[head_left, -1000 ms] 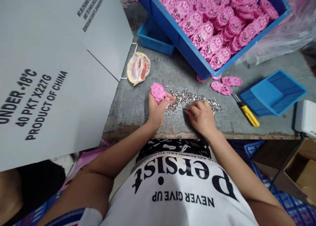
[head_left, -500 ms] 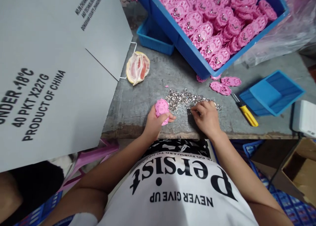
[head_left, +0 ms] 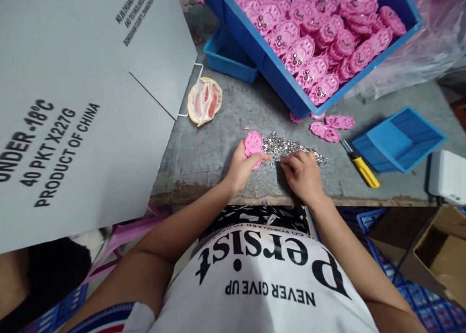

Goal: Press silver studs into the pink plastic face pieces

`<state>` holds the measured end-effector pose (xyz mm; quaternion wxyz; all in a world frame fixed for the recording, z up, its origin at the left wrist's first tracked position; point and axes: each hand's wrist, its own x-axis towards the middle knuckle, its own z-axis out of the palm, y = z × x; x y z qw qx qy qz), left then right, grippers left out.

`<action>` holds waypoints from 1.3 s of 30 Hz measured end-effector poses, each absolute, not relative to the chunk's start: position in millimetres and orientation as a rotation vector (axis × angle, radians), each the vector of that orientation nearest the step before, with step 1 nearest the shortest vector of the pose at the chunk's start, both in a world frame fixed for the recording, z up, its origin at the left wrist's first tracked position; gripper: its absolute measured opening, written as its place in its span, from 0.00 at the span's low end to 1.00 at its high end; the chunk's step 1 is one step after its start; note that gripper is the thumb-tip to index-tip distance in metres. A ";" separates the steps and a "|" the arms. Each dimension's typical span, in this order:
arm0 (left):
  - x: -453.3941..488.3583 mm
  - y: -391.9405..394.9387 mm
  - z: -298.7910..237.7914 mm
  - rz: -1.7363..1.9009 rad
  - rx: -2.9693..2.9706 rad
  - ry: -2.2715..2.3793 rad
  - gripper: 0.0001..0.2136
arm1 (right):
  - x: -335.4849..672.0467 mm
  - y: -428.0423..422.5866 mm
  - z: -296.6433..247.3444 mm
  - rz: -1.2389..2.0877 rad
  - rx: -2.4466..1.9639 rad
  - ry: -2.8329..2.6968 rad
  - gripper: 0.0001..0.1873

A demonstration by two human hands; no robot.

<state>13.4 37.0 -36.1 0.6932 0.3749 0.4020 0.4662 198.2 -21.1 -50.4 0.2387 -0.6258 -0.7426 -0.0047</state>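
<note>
My left hand (head_left: 241,167) is closed on a pink plastic piece (head_left: 254,144), an oval with a scalloped edge and small raised details. It holds the piece just left of a spread of small shiny metal parts (head_left: 282,143) on the grey table. My right hand (head_left: 303,174) rests at the near side of those parts, thumb and fingertips pinched together. Whatever sits between its fingertips is too small to make out. Several similar pink pieces (head_left: 322,75), many with metal bits on them, fill the large blue bin (head_left: 271,75) beyond my hands.
Loose pink pieces (head_left: 325,131) lie below the bin. A yellow-handled screwdriver (head_left: 366,172) and an open blue tray (head_left: 389,134) are at right, beside a white box-shaped device (head_left: 449,175). Peeled citrus fruit (head_left: 205,101), another blue tray (head_left: 231,63) and a big printed carton (head_left: 91,105) stand left.
My left hand has moved up and to the right with the pink piece, closer to the metal parts. My right hand stays in nearly the same place, still pinched.
</note>
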 end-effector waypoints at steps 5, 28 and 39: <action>-2.5 40.2 -34.8 1.135 0.804 0.907 0.17 | 175.0 -5.3 -47.3 0.006 -1.671 -2.091 0.13; -23.6 20.6 -50.2 1.164 0.873 0.951 0.17 | 200.2 -30.7 -52.4 0.061 -1.622 -2.121 0.11; -19.7 30.9 -50.7 1.228 0.864 0.892 0.16 | 163.0 -27.5 -51.7 0.088 -1.486 -2.316 0.13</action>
